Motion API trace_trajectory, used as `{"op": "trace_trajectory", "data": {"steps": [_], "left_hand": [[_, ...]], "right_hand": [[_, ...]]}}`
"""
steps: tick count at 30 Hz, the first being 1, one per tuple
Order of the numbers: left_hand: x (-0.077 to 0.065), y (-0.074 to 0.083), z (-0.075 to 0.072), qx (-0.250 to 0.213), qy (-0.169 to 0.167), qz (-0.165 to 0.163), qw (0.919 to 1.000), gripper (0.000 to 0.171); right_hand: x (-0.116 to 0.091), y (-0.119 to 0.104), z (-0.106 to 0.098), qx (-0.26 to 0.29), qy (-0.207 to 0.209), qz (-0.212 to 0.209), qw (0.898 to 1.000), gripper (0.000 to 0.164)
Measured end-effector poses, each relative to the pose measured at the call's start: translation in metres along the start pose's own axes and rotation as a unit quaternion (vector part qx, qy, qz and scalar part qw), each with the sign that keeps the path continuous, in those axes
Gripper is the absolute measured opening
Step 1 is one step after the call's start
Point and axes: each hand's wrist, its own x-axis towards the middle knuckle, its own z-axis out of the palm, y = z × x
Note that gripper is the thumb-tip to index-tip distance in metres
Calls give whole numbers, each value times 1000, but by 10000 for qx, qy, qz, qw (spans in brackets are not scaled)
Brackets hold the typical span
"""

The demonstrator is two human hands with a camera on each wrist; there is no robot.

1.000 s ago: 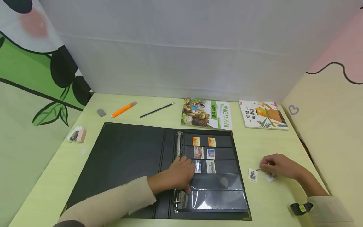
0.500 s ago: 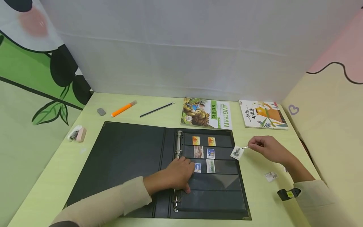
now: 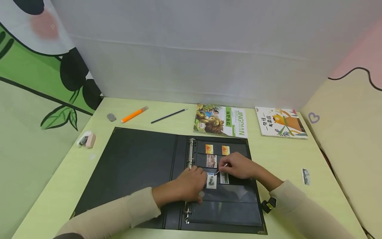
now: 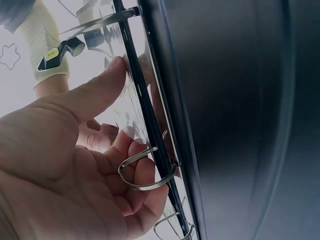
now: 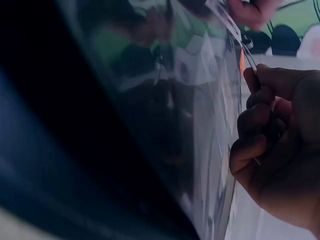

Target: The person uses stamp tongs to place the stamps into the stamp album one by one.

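Note:
My right hand [image 3: 238, 166] pinches thin metal tweezers [image 3: 217, 172] between thumb and fingers. At their tip is a white stamp with a grey portrait [image 3: 211, 182], overlapping the third row of pockets in the open black stamp album [image 3: 140, 159]. Behind it, a blue stamp is mostly covered. My left hand [image 3: 191, 184] rests on the page's inner edge beside the metal rings [image 3: 191, 149]. In the left wrist view its thumb stretches along the sheet and its fingers bend near a ring [image 4: 145, 170]. The right wrist view shows the tweezers [image 5: 250, 57] reaching to the stamp [image 5: 225, 19].
Another stamp [image 3: 305, 176] lies on the table right of the album. Two books, one with a lion [image 3: 221, 120] and one with a bear [image 3: 281, 122], lie behind. Farther left are a pencil [image 3: 168, 116], an orange marker [image 3: 134, 114], an eraser [image 3: 111, 117] and a small stapler [image 3: 86, 139].
My right hand has picked the portrait stamp up from the table with the tweezers and carried it left over the album page. My left hand has stayed by the rings.

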Motion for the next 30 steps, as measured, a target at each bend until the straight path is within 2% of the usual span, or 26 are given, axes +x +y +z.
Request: {"op": "trace_trajectory", "data": {"steps": [5, 14, 22, 30], "left_hand": [[0, 1, 1, 18, 25, -25, 10000, 70], [1, 0, 1, 52, -7, -27, 10000, 80], [-1, 0, 1, 77, 50, 8, 10000, 81], [1, 0, 2, 90, 83, 18, 9999, 80]], "right_hand": [[7, -15, 12, 84, -460, -185, 9987, 14], [10, -21, 15, 109, -790, -149, 9967, 17], [9, -23, 16, 141, -777, -131, 9968, 16], [9, -24, 17, -71, -684, -64, 9976, 15]]}}
